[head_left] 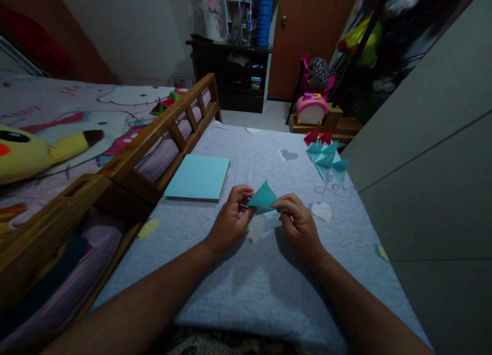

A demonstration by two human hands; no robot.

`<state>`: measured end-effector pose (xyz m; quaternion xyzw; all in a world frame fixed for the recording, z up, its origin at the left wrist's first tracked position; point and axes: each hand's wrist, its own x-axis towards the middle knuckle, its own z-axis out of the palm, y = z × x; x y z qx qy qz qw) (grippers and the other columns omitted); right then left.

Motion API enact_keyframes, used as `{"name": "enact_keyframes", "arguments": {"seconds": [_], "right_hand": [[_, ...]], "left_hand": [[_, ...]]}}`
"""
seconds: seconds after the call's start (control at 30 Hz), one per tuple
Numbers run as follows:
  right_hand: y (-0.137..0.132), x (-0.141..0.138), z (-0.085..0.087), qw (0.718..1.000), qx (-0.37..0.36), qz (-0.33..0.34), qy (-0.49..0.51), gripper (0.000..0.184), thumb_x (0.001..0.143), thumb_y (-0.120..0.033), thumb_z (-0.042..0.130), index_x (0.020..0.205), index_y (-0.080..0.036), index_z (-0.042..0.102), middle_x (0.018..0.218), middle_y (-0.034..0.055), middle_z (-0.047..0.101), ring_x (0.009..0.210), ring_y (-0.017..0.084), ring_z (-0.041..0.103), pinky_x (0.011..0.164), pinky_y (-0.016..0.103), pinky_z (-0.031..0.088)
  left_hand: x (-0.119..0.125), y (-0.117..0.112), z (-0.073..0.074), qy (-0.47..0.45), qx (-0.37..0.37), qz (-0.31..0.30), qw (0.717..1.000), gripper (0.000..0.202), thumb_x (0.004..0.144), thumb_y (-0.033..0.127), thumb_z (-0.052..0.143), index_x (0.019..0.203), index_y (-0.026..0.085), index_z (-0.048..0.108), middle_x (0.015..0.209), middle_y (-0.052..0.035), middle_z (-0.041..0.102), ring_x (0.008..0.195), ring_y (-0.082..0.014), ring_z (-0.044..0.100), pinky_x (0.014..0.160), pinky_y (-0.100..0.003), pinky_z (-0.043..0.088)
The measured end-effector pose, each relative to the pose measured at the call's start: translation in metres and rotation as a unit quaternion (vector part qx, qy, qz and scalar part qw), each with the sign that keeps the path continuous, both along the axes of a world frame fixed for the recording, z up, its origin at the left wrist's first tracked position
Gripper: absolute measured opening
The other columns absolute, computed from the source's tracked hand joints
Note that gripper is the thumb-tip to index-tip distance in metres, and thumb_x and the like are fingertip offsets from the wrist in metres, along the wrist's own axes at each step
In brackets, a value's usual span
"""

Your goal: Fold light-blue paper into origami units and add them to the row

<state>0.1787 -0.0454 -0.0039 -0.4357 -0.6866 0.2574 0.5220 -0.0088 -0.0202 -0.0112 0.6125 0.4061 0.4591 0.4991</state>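
Forearms mine, foreground; left hand (229,219) and right hand (298,220) pinching folded teal paper triangle (262,198); flat teal paper stack (199,177) beyond left hand.

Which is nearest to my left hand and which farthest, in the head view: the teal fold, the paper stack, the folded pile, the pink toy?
From the left hand:
1. Teal fold, in its grip.
2. Paper stack, ahead to the left.
3. Folded pile, ahead on the far right of the bed.
4. Pink toy, on the floor beyond the bed.
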Motion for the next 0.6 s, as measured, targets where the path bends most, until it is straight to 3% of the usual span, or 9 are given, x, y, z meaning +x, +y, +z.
{"name": "enact_keyframes", "arguments": {"seconds": [0.17,0.6], "right_hand": [[0.0016,0.0023,-0.0002,0.999,0.002,0.023,-0.026,0.038,0.078,0.0,0.044,0.094,-0.024,0.069,0.087,0.0025,0.058,0.081,0.017,0.058,0.072,0.03,0.047],[0.0006,0.0063,0.0082,0.998,0.008,0.049,-0.044,0.034,0.08,-0.004,0.047,0.096,-0.023,0.071,0.086,0.0025,0.059,0.078,0.016,0.058,0.071,0.029,0.046]], "left_hand": [[-0.0021,0.001,-0.0011,0.021,0.014,-0.018,1.0,0.021,0.088,0.016,0.058,0.108,0.023,0.057,0.096,-0.0005,0.06,0.083,-0.0148,0.058,0.075,-0.025,0.045],[-0.0048,0.0005,0.0029,-0.016,0.027,-0.048,0.998,0.032,0.088,0.014,0.058,0.117,0.026,0.054,0.111,-0.003,0.058,0.092,-0.016,0.059,0.08,-0.026,0.049]]}}
